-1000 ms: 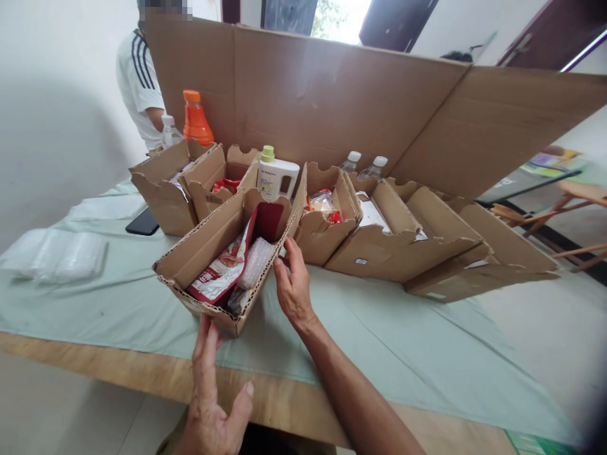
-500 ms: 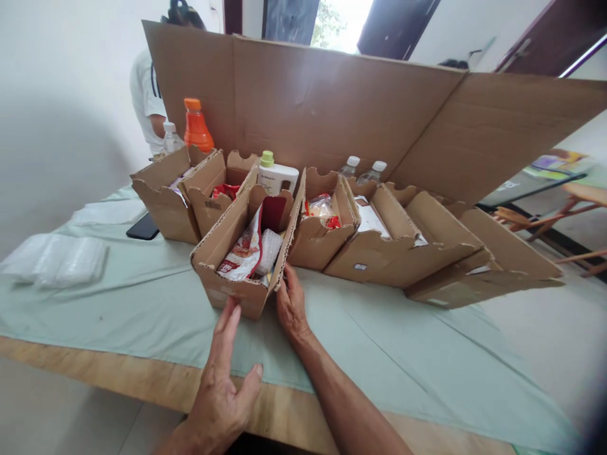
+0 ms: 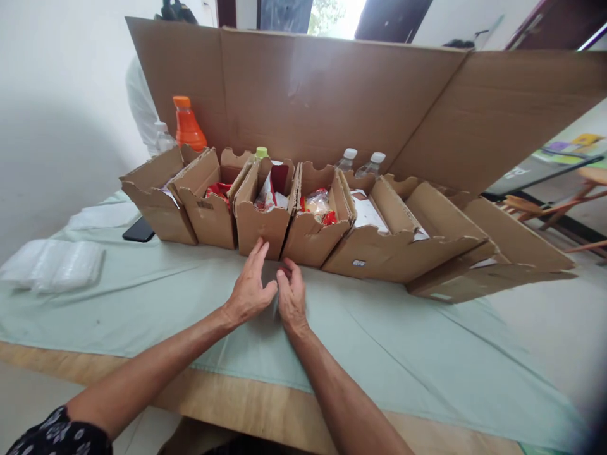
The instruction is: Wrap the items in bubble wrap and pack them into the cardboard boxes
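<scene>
A small open cardboard box (image 3: 260,222) holding a red-and-white packet (image 3: 266,193) stands in a row of similar boxes on the pale green cloth (image 3: 379,341). My left hand (image 3: 249,287) reaches to its front face, fingers stretched out and touching or nearly touching the lower edge. My right hand (image 3: 290,296) rests on the cloth just below the box, fingers loosely apart, holding nothing. Both hands lie side by side.
Neighbouring boxes (image 3: 208,208) (image 3: 315,227) hold red packets; flattened boxes (image 3: 474,253) lie at the right. A tall cardboard sheet (image 3: 332,101) stands behind, with an orange bottle (image 3: 187,123) and clear bottles (image 3: 372,164). A black phone (image 3: 139,230) and plastic bags (image 3: 52,262) lie left. A person in white stands behind.
The box was slid away from me into the row between its neighbours. My left hand came up from the table edge to its front; my right hand let go and dropped to the cloth.
</scene>
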`<action>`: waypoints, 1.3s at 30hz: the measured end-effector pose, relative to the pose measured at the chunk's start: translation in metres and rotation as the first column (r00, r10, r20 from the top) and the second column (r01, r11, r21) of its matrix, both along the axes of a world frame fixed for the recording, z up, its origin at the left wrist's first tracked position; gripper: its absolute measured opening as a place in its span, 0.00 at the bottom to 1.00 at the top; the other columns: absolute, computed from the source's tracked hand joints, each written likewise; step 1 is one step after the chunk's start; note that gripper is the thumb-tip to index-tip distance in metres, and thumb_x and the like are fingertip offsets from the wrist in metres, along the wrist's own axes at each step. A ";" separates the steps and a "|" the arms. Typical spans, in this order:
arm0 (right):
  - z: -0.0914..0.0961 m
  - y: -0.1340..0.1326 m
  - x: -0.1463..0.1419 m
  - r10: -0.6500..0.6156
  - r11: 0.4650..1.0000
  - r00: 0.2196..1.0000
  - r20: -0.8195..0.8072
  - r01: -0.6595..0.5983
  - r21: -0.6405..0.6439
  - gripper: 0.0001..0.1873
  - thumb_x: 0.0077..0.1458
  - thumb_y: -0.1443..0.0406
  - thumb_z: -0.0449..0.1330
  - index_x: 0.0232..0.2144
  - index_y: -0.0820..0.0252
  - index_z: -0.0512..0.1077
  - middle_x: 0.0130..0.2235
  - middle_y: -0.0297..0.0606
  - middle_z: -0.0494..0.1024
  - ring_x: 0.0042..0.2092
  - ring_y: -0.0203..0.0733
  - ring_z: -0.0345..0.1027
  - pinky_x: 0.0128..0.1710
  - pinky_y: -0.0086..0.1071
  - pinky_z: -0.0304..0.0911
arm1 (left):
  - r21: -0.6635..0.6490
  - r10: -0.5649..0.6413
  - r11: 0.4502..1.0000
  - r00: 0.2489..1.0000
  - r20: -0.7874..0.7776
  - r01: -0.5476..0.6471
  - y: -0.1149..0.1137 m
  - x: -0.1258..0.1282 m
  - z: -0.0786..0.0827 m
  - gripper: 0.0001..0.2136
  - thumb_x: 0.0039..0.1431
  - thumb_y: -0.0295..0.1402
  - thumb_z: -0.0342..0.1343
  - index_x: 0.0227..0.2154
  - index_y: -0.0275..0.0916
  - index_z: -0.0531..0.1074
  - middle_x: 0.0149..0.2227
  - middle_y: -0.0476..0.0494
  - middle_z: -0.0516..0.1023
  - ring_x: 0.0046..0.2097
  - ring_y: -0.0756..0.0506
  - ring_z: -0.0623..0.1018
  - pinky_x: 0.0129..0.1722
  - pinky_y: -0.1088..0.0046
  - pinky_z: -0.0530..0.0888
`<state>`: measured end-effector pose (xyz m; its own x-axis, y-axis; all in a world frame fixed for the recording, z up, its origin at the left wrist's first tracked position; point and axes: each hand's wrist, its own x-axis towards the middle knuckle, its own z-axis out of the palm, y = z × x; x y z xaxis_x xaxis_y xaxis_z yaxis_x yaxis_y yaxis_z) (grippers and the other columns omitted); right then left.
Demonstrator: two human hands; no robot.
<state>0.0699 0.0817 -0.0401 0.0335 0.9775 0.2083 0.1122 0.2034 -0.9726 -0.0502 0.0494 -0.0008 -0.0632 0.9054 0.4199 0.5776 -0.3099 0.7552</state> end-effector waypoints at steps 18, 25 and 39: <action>0.063 -0.022 -0.021 0.247 0.940 0.946 0.209 -0.286 0.185 0.16 0.61 0.60 0.57 0.49 0.55 0.75 0.40 0.39 0.82 0.41 0.43 0.76 0.44 0.38 0.72 | 0.121 0.329 0.943 0.919 -0.216 -0.309 -0.091 -0.082 -0.033 0.20 0.61 0.28 0.54 0.56 0.39 0.74 0.64 0.33 0.73 0.68 0.32 0.69 0.66 0.41 0.68; 0.157 0.022 -0.095 0.212 0.846 0.757 0.618 -0.459 0.271 0.38 0.60 0.65 0.55 0.71 0.57 0.57 0.33 0.36 0.82 0.34 0.46 0.75 0.45 0.42 0.70 | 0.191 0.422 0.899 0.895 -0.142 -0.394 -0.092 -0.086 -0.023 0.21 0.60 0.25 0.54 0.57 0.39 0.72 0.65 0.31 0.70 0.69 0.32 0.67 0.64 0.43 0.71; 0.162 -0.050 -0.064 0.303 0.814 0.689 0.658 -0.546 0.198 0.12 0.64 0.68 0.53 0.33 0.53 0.75 0.26 0.31 0.78 0.27 0.38 0.71 0.30 0.29 0.61 | -0.082 0.569 0.664 0.431 0.700 -0.743 -0.087 -0.118 -0.005 0.22 0.68 0.44 0.53 0.60 0.39 0.69 0.63 0.34 0.72 0.66 0.39 0.71 0.70 0.58 0.63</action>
<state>0.0056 0.0312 0.1218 -0.6102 0.7022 0.3667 0.4291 0.6821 -0.5922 -0.1680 -0.0379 -0.0054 -0.9148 0.3622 0.1787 0.0923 -0.2433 0.9655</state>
